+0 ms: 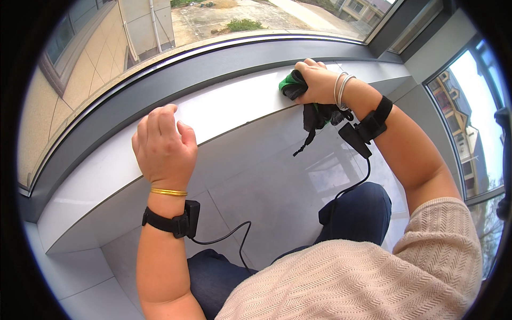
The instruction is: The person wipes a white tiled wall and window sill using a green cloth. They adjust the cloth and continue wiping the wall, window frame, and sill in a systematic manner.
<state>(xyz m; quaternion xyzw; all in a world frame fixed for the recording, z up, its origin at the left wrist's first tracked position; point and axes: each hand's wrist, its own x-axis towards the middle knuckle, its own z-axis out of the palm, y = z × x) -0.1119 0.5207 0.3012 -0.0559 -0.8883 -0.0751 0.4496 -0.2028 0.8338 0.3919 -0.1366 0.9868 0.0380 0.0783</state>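
Note:
My right hand (pixel 318 84) is closed around a bunched green and black cloth (pixel 294 85) on the white window sill (pixel 232 108), near the sill's right end. Part of the dark cloth and a black cord hang below the sill's front edge. My left hand (pixel 165 144) holds nothing and rests back-up on the sill's left part, its fingers bent towards the window and the thumb a little apart. Whether the fingertips touch the sill is hard to see.
A grey window frame (pixel 256 54) runs behind the sill. Grey floor tiles (pixel 260 180) lie below, with my knees over them. Black devices strapped to both forearms trail cables, one (pixel 249 232) looping beside the left arm. Another window (pixel 468 132) stands at the right.

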